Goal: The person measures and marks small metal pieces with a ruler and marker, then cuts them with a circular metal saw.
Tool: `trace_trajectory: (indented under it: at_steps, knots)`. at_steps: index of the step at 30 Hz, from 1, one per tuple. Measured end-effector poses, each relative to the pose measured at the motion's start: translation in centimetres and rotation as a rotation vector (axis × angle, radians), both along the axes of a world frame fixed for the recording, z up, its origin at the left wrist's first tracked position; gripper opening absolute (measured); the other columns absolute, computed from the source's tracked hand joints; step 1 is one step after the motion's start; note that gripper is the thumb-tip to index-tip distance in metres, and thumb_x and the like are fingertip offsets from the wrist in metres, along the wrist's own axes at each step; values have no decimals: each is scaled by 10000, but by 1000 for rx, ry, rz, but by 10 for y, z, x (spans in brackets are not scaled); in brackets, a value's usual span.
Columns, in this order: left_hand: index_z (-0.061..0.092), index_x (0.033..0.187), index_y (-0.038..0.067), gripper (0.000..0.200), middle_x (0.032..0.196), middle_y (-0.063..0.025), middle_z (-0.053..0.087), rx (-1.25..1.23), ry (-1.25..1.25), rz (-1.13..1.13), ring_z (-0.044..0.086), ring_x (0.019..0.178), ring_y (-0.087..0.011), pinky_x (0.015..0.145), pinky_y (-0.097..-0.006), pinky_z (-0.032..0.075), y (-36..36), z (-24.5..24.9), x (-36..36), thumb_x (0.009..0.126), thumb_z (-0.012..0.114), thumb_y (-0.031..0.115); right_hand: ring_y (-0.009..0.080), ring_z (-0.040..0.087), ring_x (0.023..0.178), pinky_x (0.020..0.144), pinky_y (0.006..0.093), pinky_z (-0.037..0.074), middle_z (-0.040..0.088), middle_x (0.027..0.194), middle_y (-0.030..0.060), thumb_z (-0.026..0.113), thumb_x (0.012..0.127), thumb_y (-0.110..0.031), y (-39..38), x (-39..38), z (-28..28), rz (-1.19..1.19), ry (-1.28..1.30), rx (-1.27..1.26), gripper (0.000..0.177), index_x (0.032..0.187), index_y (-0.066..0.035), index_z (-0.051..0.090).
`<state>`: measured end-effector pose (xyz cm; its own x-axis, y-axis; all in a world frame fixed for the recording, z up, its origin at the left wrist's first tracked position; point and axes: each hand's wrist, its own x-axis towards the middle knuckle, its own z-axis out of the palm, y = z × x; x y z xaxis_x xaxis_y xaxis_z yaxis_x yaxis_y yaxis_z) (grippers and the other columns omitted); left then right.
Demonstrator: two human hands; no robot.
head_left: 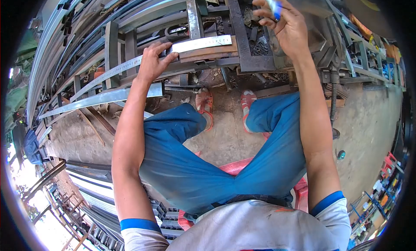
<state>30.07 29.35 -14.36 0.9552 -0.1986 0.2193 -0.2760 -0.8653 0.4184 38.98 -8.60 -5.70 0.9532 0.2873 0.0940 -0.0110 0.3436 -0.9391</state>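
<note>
Graduated metal strip (201, 44), lying along the brown bar (212, 55) with the left hand (152, 62) clamped on it, is best pressed flat and steady, while the right hand (291, 29), raised well apart, loosely grips a blue-and-white marker (274, 8).

A small round green object (341, 155) lies on the brownish concrete floor (368, 121). Crumpled dark-blue sheeting (32, 147) sits far left.
</note>
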Motion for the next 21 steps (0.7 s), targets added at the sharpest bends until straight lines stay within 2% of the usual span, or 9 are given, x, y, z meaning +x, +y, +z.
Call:
trace_trajectory:
  at_steps: [2,3,4,6,7,11,14,18,21]
  knots:
    - [725,1135,15,458,1048,-189,684,17,-27,0,645,968,-358,874,-438,500,-1,2,-1,845,768,367,169,682,812,695,280,550,704,1044,123,553,1022,-98,-2,5,-7,-86,-115,-43,323,1320,22,587]
    - [725,1137,17,458,1054,-190,684,15,-8,15,643,971,-359,875,-437,500,-2,3,-2,845,767,368,119,620,725,640,258,488,681,893,66,623,1004,-177,-3,6,-15,-107,-156,-26,316,1250,21,644]
    - [725,1140,19,458,1059,-192,683,12,13,29,642,974,-360,877,-436,500,-3,4,-2,846,766,368,119,619,725,640,258,488,681,893,66,623,1004,-177,-7,8,-20,-108,-158,-25,316,1250,21,644]
    - [725,1141,20,457,1059,-193,683,-4,25,31,641,978,-361,877,-436,500,-3,5,-2,848,764,369,71,500,638,584,230,376,602,769,-1,656,990,-229,-11,10,-24,-160,-168,-258,309,1170,20,694]
    - [726,1142,22,456,1059,-194,682,-21,38,32,639,981,-362,876,-436,500,-3,4,-1,849,763,370,46,398,626,561,230,279,524,725,-41,673,978,-242,-7,8,-21,-193,-184,-323,297,1109,20,722]
    - [726,1140,21,454,1057,-195,681,-8,23,32,636,982,-368,880,-440,497,-1,1,-1,851,762,370,47,479,690,606,220,359,582,775,-24,659,981,-218,-8,8,-23,-87,-215,-542,279,1109,23,716]
    - [725,1141,22,458,1057,-195,681,-15,55,29,632,984,-373,887,-445,491,0,-1,0,850,762,374,117,603,846,808,274,490,655,928,65,577,1003,-135,1,6,-22,-101,-68,-236,295,1222,52,637]
    - [722,1152,27,471,1073,-195,678,-18,85,27,625,1007,-376,913,-451,477,2,0,1,853,757,390,123,609,823,754,282,500,654,962,84,542,1002,-93,-3,14,-29,-94,-132,-261,272,1209,70,609]
    - [721,1159,31,476,1090,-200,676,-11,81,34,619,1032,-374,935,-448,469,2,-3,0,854,755,394,107,581,804,746,257,483,641,961,59,514,1021,-107,-6,16,-30,-127,-161,-334,257,1188,49,632]
